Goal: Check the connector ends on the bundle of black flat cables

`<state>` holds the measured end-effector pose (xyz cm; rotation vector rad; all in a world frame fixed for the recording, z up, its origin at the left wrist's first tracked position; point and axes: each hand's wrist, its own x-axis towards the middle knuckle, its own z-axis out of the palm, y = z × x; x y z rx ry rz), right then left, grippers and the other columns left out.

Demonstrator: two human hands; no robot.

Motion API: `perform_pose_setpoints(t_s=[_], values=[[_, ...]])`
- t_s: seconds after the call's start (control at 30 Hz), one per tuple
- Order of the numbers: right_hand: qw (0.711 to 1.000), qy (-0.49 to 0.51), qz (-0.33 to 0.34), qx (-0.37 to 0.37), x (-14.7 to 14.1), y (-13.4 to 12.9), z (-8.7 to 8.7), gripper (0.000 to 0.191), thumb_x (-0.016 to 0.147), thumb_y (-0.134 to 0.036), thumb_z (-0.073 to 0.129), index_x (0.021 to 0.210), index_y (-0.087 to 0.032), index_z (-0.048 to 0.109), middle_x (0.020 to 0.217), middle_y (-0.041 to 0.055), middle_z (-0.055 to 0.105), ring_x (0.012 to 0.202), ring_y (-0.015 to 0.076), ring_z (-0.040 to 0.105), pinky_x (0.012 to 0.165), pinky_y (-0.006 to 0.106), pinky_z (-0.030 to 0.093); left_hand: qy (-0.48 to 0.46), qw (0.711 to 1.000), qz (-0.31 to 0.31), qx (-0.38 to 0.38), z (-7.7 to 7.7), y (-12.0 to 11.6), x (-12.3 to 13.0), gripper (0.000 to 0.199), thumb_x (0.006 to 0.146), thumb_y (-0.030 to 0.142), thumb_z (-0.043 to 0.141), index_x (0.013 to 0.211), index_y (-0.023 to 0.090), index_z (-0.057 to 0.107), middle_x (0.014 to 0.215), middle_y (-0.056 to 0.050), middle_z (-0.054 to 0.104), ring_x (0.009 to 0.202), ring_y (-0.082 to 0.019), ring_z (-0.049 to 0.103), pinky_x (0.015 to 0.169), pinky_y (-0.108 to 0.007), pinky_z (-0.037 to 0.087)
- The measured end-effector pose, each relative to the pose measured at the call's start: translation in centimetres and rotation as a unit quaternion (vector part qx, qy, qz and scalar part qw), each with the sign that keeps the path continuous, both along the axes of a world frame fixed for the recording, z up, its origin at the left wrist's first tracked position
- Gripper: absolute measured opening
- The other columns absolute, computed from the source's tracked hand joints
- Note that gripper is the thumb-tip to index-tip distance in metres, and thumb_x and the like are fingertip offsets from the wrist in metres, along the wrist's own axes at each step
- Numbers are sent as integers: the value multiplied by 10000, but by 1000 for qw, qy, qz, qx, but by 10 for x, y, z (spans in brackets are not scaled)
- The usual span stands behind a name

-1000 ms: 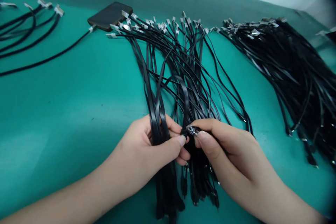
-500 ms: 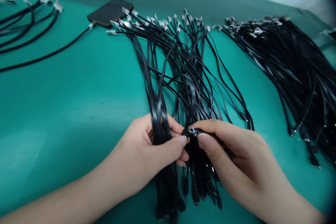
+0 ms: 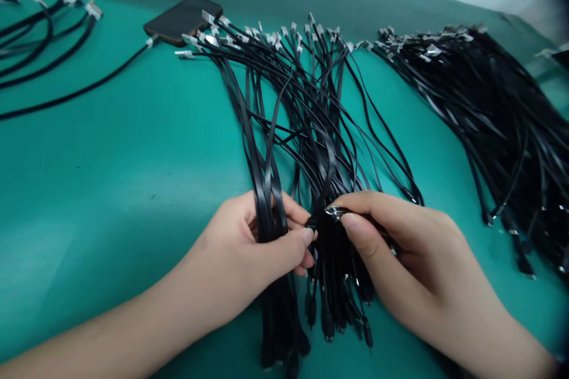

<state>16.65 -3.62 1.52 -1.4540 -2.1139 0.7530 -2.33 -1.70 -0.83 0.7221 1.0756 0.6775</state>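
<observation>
My left hand [image 3: 267, 243] is closed around a bundle of flat black cables [image 3: 265, 189]. Its thumb and forefinger pinch the black end of one cable [image 3: 312, 222], which curves up toward the pile. My right hand [image 3: 400, 249] grips a small black piece with a shiny metal tip [image 3: 334, 211] between thumb and forefinger. A slight gap separates that tip from the pinched cable end. Most of the piece is hidden in my palm, so I cannot tell its kind. Under both hands lies a spread of black USB cables [image 3: 306, 106], silver plugs toward the back.
A dark phone [image 3: 183, 19] lies at the back left with a black cable [image 3: 95, 90] plugged in. More cables [image 3: 50, 41] loop at the far left. A thick heap of black cables [image 3: 502, 100] covers the right side of the green table [image 3: 111, 189].
The metal-tipped piece in my right hand has come away from the cable end, a little up and right. My left hand keeps its hold. The whole view has shifted slightly.
</observation>
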Motion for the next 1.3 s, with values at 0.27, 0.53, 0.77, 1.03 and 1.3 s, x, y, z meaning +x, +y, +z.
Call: perform_pose_setpoints(t_s=[0.27, 0.53, 0.77, 1.03, 1.3], values=[[999, -13, 42, 16, 4, 0, 3, 145, 1015, -173, 503, 1000, -231, 635, 904, 14, 670, 779, 144, 624, 669, 261, 496, 22, 999, -18, 42, -7, -1, -2, 101, 725, 143, 759, 760, 187, 675, 576, 53, 695, 538, -73, 641, 541, -131, 532], [998, 6, 55, -1, 4, -2, -1, 160, 1021, -166, 495, 1040, -247, 632, 889, -4, 659, 752, 130, 616, 650, 256, 479, 27, 998, -19, 51, -8, -2, -4, 95, 725, 157, 762, 761, 198, 685, 587, 49, 698, 540, -81, 639, 536, -142, 523], [999, -4, 54, -3, 4, -2, -1, 137, 1025, -176, 489, 988, -238, 606, 902, 2, 668, 767, 131, 630, 663, 258, 483, 32, 998, -20, 50, -9, -2, -4, 87, 735, 162, 760, 767, 201, 689, 596, 54, 693, 552, -82, 640, 545, -146, 524], [999, -14, 46, -7, 3, -3, -3, 145, 1027, -178, 488, 977, -245, 606, 894, 0, 677, 744, 137, 642, 651, 265, 480, 39, 998, -31, 46, -7, -1, -3, 91, 720, 161, 770, 740, 188, 686, 600, 54, 682, 549, -71, 621, 537, -138, 498], [998, -42, 45, 3, 4, -6, -2, 157, 1031, -196, 483, 984, -260, 619, 900, 10, 704, 741, 166, 671, 609, 291, 479, 46, 998, -28, 28, -7, -1, -3, 95, 726, 180, 780, 759, 196, 692, 590, 49, 678, 539, -83, 613, 527, -158, 493]])
